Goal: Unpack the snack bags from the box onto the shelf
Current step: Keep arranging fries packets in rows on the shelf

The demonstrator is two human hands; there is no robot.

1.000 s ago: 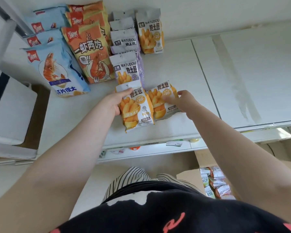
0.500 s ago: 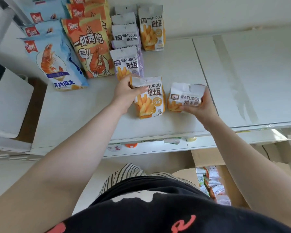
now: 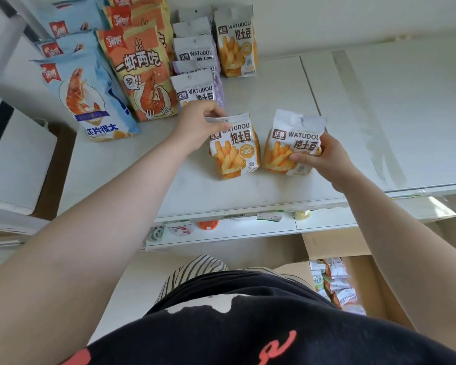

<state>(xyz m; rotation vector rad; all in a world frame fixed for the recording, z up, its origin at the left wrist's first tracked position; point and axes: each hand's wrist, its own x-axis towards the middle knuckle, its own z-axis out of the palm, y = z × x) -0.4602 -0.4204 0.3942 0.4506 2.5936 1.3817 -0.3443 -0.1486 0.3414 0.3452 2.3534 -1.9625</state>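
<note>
Both arms reach forward. The left hand (image 3: 195,125) curls its fingers and thumb and pinches the top of one bag (image 3: 234,148). The right hand (image 3: 324,160) wraps its fingers round the side of another bag (image 3: 290,143).

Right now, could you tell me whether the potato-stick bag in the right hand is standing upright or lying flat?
Upright: the bag stands on the shelf, top edge up, gripped by the right hand.
</note>
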